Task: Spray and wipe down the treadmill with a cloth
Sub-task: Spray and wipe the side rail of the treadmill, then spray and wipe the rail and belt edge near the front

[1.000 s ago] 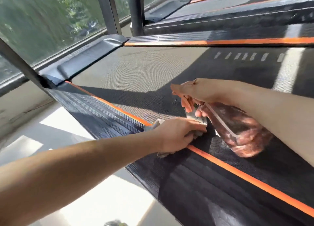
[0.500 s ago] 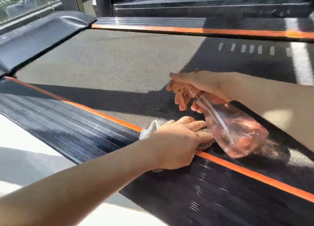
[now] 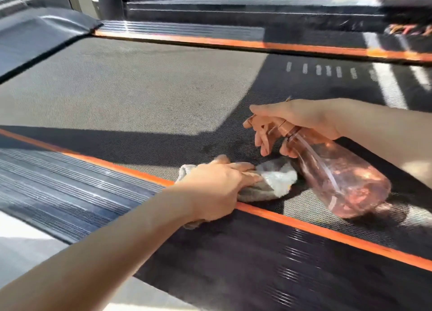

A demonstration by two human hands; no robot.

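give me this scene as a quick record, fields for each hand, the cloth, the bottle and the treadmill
left hand: grips the cloth, pressing it onto the belt edge
right hand: holds the spray bottle by its neck, fingers at the trigger
cloth: light, bunched, across the orange stripe and belt
spray bottle: clear pink, tilted, nozzle end above the cloth
belt: dark, partly sunlit; ribbed side rail nearer the person

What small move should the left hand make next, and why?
Probably sweep the cloth forward over the darker spot on the belt. The left hand grips the cloth at the orange stripe, and the right hand holds the spray bottle aimed near there.
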